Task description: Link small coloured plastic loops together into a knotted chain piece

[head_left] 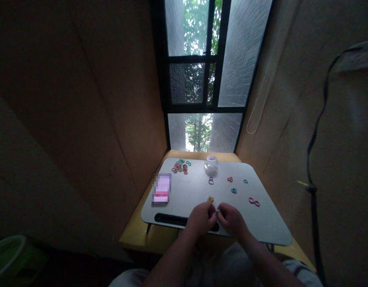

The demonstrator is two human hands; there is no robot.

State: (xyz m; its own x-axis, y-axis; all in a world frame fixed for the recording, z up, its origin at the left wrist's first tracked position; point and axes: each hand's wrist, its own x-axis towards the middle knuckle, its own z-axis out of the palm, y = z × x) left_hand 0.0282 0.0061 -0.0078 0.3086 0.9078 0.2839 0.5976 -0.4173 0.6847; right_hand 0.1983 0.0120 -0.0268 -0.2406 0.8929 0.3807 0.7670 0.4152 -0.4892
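Observation:
My left hand (204, 217) and my right hand (232, 219) meet over the near edge of a white folding table. Both have curled fingers, closed in a pinch. A bit of a small teal hair tie (218, 211) shows at the fingertips of my right hand; most of it is hidden. Whatever the left fingers hold is out of sight. Just beyond the left fingertips lie yellow hair ties (210, 198). Farther out are purple ties (210, 181), red ties (230, 179), blue ties (233, 191), a green tie (245, 181) and pink ties (254, 202).
A pile of mixed hair ties (180, 166) lies at the table's far left, with a blurred-out phone-like rectangle (161, 189) nearer me. A clear jar (210, 165) stands at the back. The white tabletop (268, 223) has a black slot (172, 219) along its front. Walls flank both sides.

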